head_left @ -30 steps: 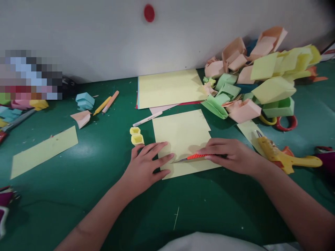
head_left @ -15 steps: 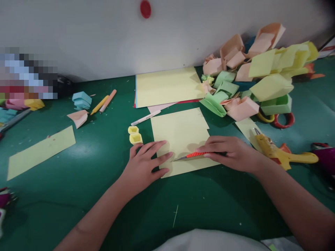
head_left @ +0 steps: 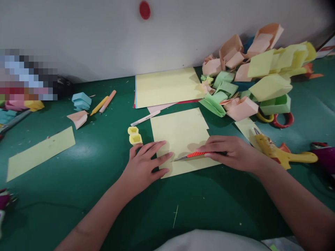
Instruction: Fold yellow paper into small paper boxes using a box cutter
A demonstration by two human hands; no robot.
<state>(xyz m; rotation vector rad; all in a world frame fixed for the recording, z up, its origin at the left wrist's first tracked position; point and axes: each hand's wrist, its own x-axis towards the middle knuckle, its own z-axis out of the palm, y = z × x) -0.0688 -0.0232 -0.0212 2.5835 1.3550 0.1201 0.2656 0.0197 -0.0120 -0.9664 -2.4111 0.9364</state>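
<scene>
A sheet of pale yellow paper (head_left: 180, 129) lies on the green tabletop, a notch in its right edge. My left hand (head_left: 146, 162) rests on the sheet's left side with fingers spread. In my right hand (head_left: 230, 153) is a craft knife (head_left: 197, 153) with an orange grip. Its blade points left and its tip meets the paper near my left fingertips. Two small yellow folded paper pieces (head_left: 135, 138) stand just beyond my left hand. A white pen (head_left: 145, 118) lies by the sheet's upper left corner.
A stack of coloured paper (head_left: 167, 87) lies against the white wall. Folded paper shapes (head_left: 225, 87) heap at the back right. A yellow glue gun (head_left: 285, 153) lies right of my right hand, near red scissor handles (head_left: 284, 120). A yellow strip (head_left: 42, 153) lies left.
</scene>
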